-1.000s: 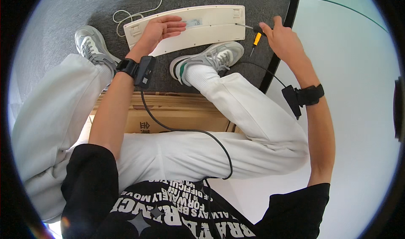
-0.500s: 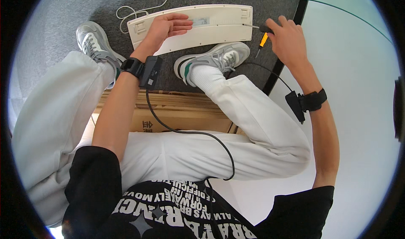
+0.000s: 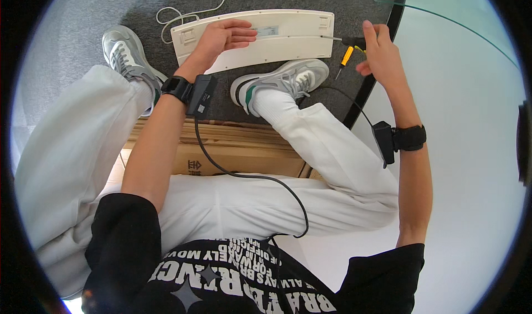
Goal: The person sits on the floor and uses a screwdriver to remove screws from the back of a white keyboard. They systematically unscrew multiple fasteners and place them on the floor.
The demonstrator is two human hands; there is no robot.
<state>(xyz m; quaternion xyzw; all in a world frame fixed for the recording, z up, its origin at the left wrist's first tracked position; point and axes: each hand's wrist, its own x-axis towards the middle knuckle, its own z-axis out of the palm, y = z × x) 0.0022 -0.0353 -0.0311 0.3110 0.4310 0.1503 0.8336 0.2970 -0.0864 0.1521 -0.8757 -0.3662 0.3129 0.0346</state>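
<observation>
Left to right. A grey-and-white left shoe [image 3: 119, 48] stands on dark grey carpet [image 3: 357, 14]. Next, a white cable [image 3: 172, 16] lies in loose loops just beyond the left end of a curved white keyboard [image 3: 296, 26]. A black band with a boxy module [image 3: 202, 96] encircles the left wrist. The left hand [image 3: 221, 39] lies over the left half of the keyboard, its fingers extended, close together and holding nothing. The keyboard rests underside up on the carpet between the shoes, with a pale label [image 3: 267, 31] near its middle; the right shoe [image 3: 285, 84] stands along its near edge. A screwdriver with a dark handle [image 3: 353, 41] reaches over the right end, its shaft pointing left; contact with a screw is too small to tell. A yellow-handled screwdriver [image 3: 346, 56] lies below it, apart from the keyboard. The right hand [image 3: 383, 58] is at the dark handle, thumb raised, other fingers partly curled; whether they grip it cannot be told.
</observation>
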